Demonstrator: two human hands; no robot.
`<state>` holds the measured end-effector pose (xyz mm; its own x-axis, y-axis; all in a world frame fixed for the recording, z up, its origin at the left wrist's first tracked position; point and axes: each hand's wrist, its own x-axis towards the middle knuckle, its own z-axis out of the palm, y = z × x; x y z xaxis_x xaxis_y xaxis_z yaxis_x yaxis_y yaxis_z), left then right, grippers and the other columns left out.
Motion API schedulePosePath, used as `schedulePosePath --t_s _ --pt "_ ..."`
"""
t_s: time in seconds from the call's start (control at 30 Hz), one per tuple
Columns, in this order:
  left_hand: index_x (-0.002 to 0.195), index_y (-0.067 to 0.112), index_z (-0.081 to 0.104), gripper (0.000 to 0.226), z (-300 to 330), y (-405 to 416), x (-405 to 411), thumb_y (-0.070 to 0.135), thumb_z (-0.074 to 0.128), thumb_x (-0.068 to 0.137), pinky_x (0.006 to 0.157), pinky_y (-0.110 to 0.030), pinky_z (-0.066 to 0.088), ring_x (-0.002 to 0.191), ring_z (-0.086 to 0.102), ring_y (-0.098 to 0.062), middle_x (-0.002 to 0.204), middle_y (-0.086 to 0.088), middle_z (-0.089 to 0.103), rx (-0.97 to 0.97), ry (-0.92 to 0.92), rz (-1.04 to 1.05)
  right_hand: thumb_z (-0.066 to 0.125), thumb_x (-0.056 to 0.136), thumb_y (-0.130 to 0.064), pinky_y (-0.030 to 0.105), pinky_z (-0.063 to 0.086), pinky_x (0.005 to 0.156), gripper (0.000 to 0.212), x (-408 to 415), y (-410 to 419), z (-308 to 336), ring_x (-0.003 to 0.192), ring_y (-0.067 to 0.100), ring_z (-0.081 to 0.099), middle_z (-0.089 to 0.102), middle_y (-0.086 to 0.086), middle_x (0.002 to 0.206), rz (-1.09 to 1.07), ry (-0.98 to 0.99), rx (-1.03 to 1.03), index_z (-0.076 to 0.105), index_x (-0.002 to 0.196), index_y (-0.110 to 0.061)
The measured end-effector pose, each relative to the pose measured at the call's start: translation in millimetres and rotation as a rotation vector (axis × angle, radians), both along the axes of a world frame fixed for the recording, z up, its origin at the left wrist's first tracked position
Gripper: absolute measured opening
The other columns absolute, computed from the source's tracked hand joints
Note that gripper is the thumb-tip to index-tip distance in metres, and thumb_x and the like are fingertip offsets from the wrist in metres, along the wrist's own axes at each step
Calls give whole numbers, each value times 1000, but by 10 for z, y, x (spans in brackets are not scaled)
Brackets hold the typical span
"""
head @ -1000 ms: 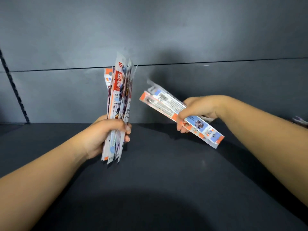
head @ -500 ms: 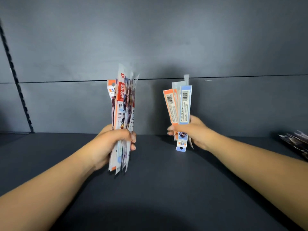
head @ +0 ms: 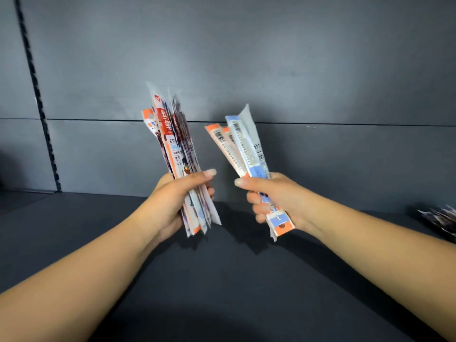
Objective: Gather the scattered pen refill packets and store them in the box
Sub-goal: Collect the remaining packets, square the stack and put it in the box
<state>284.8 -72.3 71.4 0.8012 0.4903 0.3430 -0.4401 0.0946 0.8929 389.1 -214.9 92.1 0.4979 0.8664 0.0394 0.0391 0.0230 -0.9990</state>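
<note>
So, head view only:
left hand: left hand [head: 176, 203] has its fingers [head: 209, 191] curled round a thick bundle of refill packets [head: 176, 149], thumb laid across the front, grip below the middle.
right hand: right hand [head: 276, 196] has its fingers curled round a smaller bundle [head: 244, 149], grip on the lower third, thumb on top.
location: both bundles are held up in the air above the dark desk [head: 222, 280], near each other but apart, not touching; more loose packets [head: 441, 218] lie at the far right edge of the desk, blurred. No box in sight.
handling: judged light, thin, flat plastic sleeves, slightly flexible, glossy so likely to slide against each other; tops fan out loosely. Best held mid-length across the full stack width, squeezed flat so none slip out.
orientation: long axes near upright. Left bundle tops lean slightly left and away; right bundle tops lean left toward the other bundle, hang-hole ends pointing down.
step: probably merging the two bundles into one; far-right packets not yet gathered.
</note>
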Motion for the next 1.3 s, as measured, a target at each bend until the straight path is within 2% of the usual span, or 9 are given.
schedulePosePath --t_s 0.13,0.27,0.37,0.53,0.7,0.87,0.97,1.1,1.3 --pt "101 5 63 31 48 -102 -59 10 65 71 64 -30 57 82 71 -24 92 -14 73 -68 -54 -204 57 84 -31 13 28 30 24 -209 32 -88 26 3 26 36 -6 36 108 46 -132 47 67 -17" --pt "108 3 58 45 31 -88 -39 16 65 66 65 -39 58 80 70 -29 98 -22 67 -132 -25 -116 51 85 -43 10 27 29 36 -290 33 -96 23 3 26 34 -6 35 173 41 -272 40 64 -17" --pt "111 1 55 47 7 -77 -46 16 60 67 59 -36 58 73 71 -26 86 -18 70 -179 15 -121 48 85 -48 9 27 28 44 -332 16 -91 21 2 28 34 -6 32 222 15 -398 34 57 -18" --pt "84 5 56 4 -7 -79 8 6 52 84 51 -35 57 57 69 -24 60 -12 69 -163 38 -78 45 84 -52 10 30 27 43 -360 -35 -57 22 3 33 40 -5 33 248 -11 -453 42 63 -15" --pt "91 2 52 10 43 -23 28 8 55 84 42 -35 52 51 67 -27 56 -15 67 -199 19 20 37 85 -55 15 44 36 49 -288 -47 36 31 5 48 57 0 49 249 41 -279 57 85 -10" --pt "78 4 50 9 156 80 -62 6 52 87 37 -27 51 41 63 -18 47 -8 66 -360 -50 122 27 89 -57 27 57 55 67 -111 -76 27 56 22 68 69 13 67 239 358 -23 68 82 -4" --pt "77 5 48 13 228 169 -149 9 47 89 35 -22 48 32 57 -18 43 -8 63 -470 -111 131 40 94 -30 28 56 68 29 -49 5 -208 74 17 69 72 4 79 -32 43 45 57 110 -14" --pt "103 5 51 17 208 262 -174 13 49 88 37 -22 46 37 59 -20 74 -14 66 -539 -107 130 62 81 -17 30 38 104 71 -299 170 -358 112 4 51 51 -15 119 31 -342 38 21 138 -27" --pt "126 1 46 42 146 202 -157 8 54 85 43 -29 52 51 67 -23 86 -15 65 -597 -136 155 62 82 -16 36 30 111 55 -590 688 -108 126 13 45 49 -4 132 -109 -112 441 38 129 -32"
